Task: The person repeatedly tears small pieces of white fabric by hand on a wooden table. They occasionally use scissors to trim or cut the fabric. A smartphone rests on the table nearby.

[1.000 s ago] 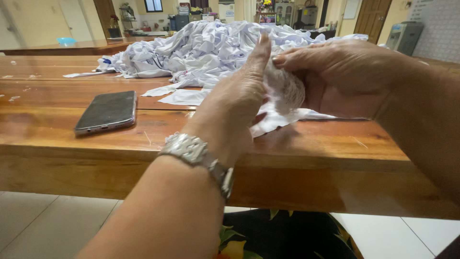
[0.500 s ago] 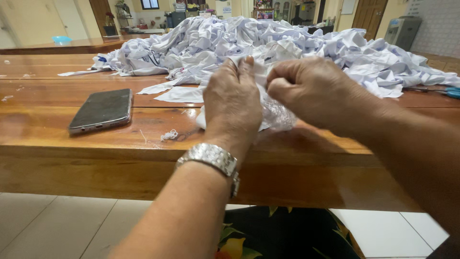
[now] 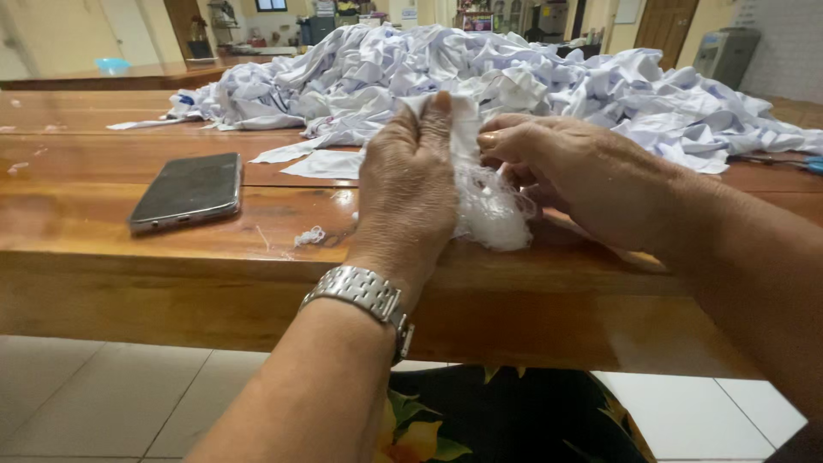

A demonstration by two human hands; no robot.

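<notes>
My left hand (image 3: 407,184), with a metal watch (image 3: 360,296) on the wrist, pinches the top of a small white cloth piece (image 3: 487,201) with a frayed, fluffy lower edge. My right hand (image 3: 557,167) grips the same piece from the right, thumb and fingers closed on it. Both hands hold it just above the near edge of the wooden table (image 3: 171,249). A tiny tuft of white threads (image 3: 309,236) lies on the table left of my left hand.
A big heap of white cloth (image 3: 514,77) covers the table's far half. A dark phone (image 3: 189,190) lies flat at the left. Loose cloth strips (image 3: 321,165) lie near the heap. A blue-handled tool (image 3: 806,163) shows at the far right edge.
Both hands have dropped the cloth piece lower, toward the table's near edge. The frayed part now hangs below my fingers. The view shifted slightly.
</notes>
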